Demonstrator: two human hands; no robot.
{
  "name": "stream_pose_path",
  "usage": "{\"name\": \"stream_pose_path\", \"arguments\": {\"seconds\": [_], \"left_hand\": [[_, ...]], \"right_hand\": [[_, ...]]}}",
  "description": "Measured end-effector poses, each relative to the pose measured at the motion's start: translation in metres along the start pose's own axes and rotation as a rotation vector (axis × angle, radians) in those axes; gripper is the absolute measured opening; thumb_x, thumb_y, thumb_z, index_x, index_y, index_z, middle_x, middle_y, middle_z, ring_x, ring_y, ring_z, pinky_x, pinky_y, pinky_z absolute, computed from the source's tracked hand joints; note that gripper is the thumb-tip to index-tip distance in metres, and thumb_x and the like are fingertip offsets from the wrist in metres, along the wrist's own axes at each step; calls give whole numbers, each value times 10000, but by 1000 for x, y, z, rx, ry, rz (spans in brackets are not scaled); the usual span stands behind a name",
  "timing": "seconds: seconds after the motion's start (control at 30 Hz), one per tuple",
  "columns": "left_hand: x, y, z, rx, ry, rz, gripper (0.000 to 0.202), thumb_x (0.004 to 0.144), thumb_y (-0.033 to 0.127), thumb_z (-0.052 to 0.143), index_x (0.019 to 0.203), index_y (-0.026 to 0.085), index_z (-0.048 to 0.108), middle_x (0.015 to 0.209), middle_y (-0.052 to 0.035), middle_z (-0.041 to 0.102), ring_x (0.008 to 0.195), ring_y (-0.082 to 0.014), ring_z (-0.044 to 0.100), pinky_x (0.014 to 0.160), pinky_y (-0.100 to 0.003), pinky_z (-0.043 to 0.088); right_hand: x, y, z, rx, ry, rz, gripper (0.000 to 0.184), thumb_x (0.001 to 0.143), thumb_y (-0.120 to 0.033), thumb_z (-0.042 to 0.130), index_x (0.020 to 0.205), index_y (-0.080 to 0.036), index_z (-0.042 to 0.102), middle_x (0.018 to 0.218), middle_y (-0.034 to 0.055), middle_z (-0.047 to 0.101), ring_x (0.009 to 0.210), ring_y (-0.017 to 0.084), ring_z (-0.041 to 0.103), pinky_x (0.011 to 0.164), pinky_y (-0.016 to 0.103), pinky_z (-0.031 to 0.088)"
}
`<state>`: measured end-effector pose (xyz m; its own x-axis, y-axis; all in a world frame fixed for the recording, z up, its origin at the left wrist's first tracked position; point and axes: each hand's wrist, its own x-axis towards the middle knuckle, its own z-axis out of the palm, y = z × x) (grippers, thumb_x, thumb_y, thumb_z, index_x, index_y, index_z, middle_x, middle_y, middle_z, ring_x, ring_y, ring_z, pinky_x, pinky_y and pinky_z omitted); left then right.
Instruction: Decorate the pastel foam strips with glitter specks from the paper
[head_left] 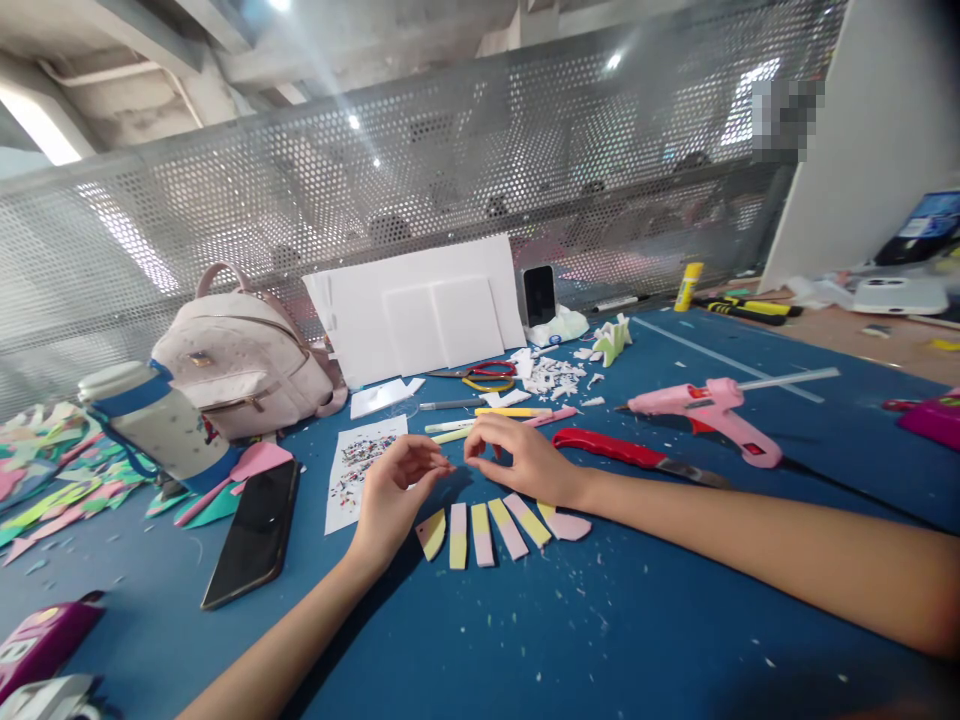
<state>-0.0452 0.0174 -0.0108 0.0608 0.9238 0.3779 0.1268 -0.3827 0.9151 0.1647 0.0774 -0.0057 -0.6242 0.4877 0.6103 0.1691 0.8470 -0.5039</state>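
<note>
The left hand [397, 492] and right hand [519, 458] are being held tip to tip, each grip pinched shut. Foam strips [482, 530] are being shown fanned on the surface [570, 620] just beneath, nearer the right hand, long axes toward the fingertips.

A craft workshop: a blue cutting mat [525, 640] as worktop, cut foam strips [481, 532] at 6 o'clock, a pink hot glue gun [712, 410] at 2, foam offcuts [52, 485] at 9, a perforated metal screen [450, 160] at 12.

Left hand [394, 492] and right hand [519, 458], fingers [429, 458] pinched, close together above fanned pink-and-yellow strips [481, 531] on a blue mat [600, 620]
</note>
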Motion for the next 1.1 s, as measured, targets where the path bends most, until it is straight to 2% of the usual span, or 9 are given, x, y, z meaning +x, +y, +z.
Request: {"name": "stream_pose_path", "arguments": {"seconds": [0.77,1.1], "left_hand": [[-1,-1,3,-6,-22,13,192,820,182,707,974,200,593,840,-5,676,807,-156,705,827,-330,592],[-2,4,7,39,-26,23,230,783,171,737,962,199,597,797,11,662,745,-125,678,755,-263,576]], "right_hand": [[0,1,1,-29,-20,-20,36,916,-184,575,888,-200,590,875,20,579,810,154,519,729,291,428],[1,-1,0,0,-44,-72,40,902,-165,586,884,-197,599,859,24,595,827,165,532,721,292,441]]}}
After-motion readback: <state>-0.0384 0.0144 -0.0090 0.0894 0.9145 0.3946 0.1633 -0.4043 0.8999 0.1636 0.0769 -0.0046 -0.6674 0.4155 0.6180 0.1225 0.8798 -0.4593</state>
